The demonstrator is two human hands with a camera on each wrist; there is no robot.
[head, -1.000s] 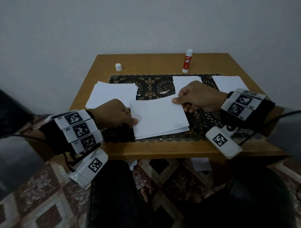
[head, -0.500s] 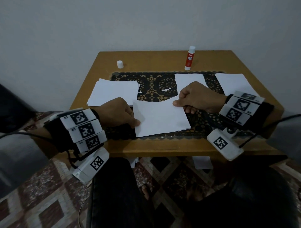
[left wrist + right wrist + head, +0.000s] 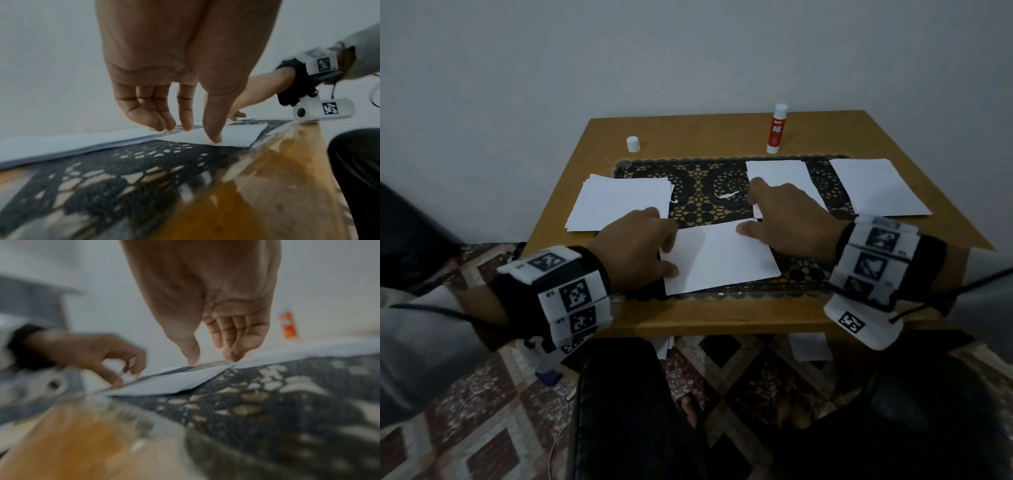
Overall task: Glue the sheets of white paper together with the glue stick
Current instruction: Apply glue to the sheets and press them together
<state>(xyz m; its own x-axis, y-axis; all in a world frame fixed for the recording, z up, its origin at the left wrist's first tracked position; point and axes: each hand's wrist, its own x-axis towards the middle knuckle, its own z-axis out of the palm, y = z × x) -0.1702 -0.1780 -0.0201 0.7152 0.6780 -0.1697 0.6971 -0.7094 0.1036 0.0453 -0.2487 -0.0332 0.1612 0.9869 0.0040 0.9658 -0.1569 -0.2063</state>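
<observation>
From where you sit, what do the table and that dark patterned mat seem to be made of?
The table looks like wood or wood laminate: orange-brown, smooth, slightly shiny in the left wrist view. The mat looks like black lace or crochet, perhaps moulded vinyl: the tabletop shows through its openwork holes.

head cam looks down over the table [image 3: 722, 318]; wrist cams sit low, close, aimed 12 o'clock; all share the lace mat [image 3: 698, 185]

Dim, flat, grayish light throughout; soft shadows only. Right wrist view heavily motion-blurred; left wrist view blurred toward lower edge. Wide-angle bending at edges.
</observation>
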